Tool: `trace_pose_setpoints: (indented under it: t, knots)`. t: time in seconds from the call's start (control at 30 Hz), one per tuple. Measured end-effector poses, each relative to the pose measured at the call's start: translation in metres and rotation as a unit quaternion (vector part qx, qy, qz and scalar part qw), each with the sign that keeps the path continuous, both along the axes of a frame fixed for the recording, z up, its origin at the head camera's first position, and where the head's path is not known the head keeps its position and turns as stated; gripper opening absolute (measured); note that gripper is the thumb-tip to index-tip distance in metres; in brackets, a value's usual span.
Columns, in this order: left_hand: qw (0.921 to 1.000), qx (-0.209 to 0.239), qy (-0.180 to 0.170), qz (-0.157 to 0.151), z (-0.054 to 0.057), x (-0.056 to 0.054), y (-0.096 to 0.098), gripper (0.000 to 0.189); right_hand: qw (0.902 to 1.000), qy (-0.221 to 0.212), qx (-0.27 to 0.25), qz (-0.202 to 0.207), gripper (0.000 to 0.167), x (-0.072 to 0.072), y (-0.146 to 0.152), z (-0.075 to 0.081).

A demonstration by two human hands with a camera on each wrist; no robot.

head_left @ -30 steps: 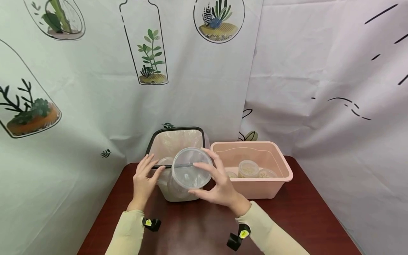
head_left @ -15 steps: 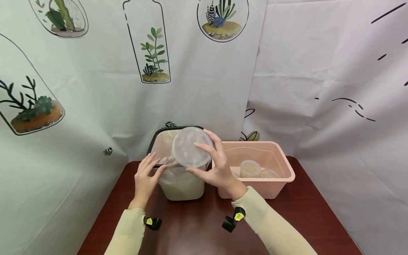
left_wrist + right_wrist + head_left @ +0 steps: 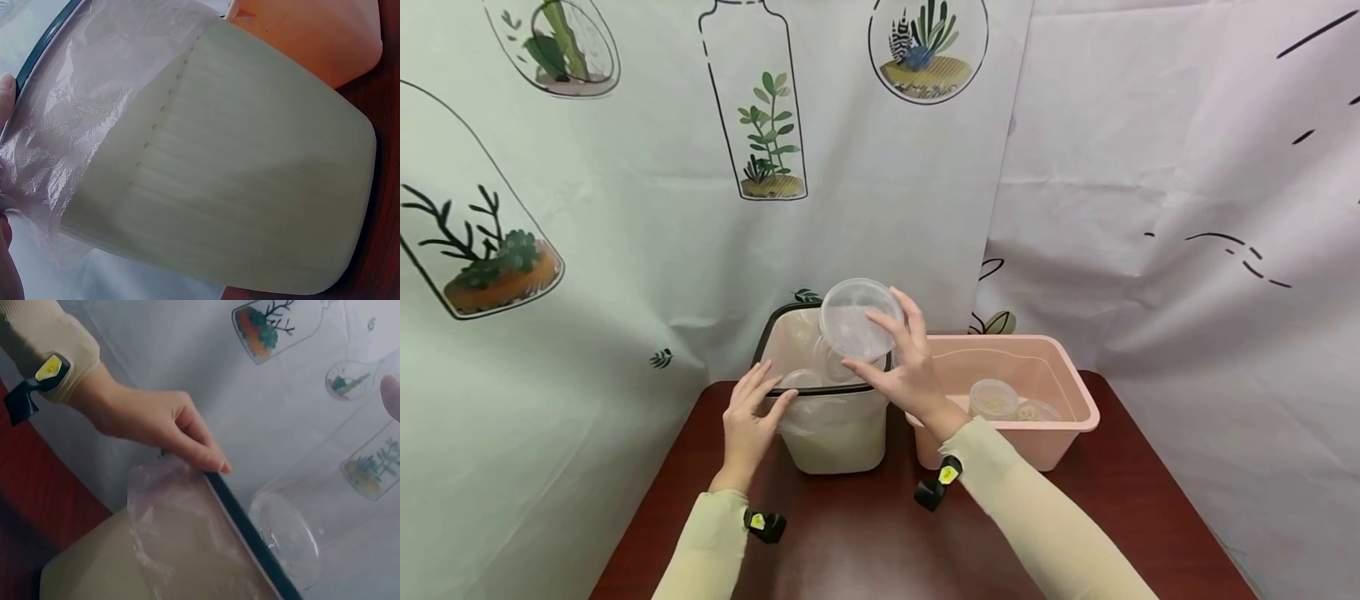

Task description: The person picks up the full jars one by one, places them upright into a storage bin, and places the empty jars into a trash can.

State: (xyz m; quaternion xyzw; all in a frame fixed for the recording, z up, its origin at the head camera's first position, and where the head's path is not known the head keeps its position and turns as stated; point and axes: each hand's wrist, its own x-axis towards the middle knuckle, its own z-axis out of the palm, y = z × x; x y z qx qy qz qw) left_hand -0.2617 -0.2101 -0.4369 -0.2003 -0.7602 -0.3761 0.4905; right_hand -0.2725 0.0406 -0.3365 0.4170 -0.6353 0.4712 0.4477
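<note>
My right hand (image 3: 906,362) holds a clear plastic jar (image 3: 859,321) by its round lid end, with fingers on one side and thumb below. The jar is tilted over the trash bin (image 3: 838,442), its far end pointing down into the opening. In the right wrist view the see-through jar (image 3: 287,537) shows just past the dark rim. My left hand (image 3: 751,421) pinches the bin's near rim at the left corner, over the thin plastic liner (image 3: 94,94). Inside the bin lies another clear round container (image 3: 802,379).
A pink tub (image 3: 1000,446) stands right beside the bin, with several small clear containers (image 3: 994,398) of pale pieces in it. Both rest on a dark red table (image 3: 850,542). A printed cloth (image 3: 880,217) hangs close behind.
My right hand has lifted the jar up and away from me, from in front of the bin to over its opening. My left hand has stayed at the rim.
</note>
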Motion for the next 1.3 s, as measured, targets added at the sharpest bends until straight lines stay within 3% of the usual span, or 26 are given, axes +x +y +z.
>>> trace_pose_setpoints:
  t: [0.2,0.5,0.67,1.0,1.13,1.3]
  knots:
    - [1.0,0.001,0.005,-0.002,0.003,-0.003,0.002,0.033,0.9993,0.015,0.033,-0.004,0.069,-0.017,-0.004,-0.006]
    - [0.9998,0.015,0.011,0.003,0.0,-0.004,0.006,0.035,0.9971,0.001,0.073,-0.02,0.07,-0.037,-0.009,-0.02]
    - [0.9999,0.014,0.003,0.004,0.004,-0.004,0.002,0.035,0.9956,-0.015,0.087,-0.031,0.072,-0.05,-0.018,-0.025]
    - [0.9999,0.015,0.002,0.007,0.003,-0.001,0.002,0.036,0.9798,0.025,0.19,-0.057,0.065,-0.059,-0.025,-0.032]
    - [0.9999,0.013,-0.001,0.006,0.001,0.0,0.002,0.037,0.9692,-0.003,0.236,-0.07,0.062,-0.061,-0.025,-0.035]
    - [0.9999,0.011,-0.005,0.009,-0.001,0.001,0.003,0.037,0.9566,-0.079,0.276,-0.05,0.059,-0.063,-0.026,-0.034]
